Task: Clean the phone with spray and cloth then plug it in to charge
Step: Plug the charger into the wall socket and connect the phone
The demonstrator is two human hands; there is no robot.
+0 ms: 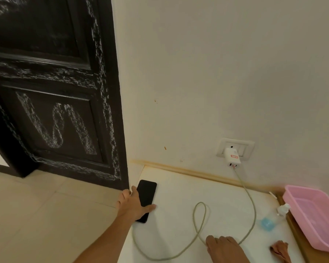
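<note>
Here, a slim black smartphone [147,196] is being held flat on the white counter [179,190] beside the dark panelled door [55,111], the grip of the left hand [132,205] being clamped across its lower half. The right hand [225,248] is being rested by the looping grey-green charging cable [200,202]; whether its grip is pinching the cable cannot be told. The white adapter [233,156] is sitting plugged into the wall socket [244,147].

Black phone [147,194], pink tray [292,198], white charger [232,156].
</note>
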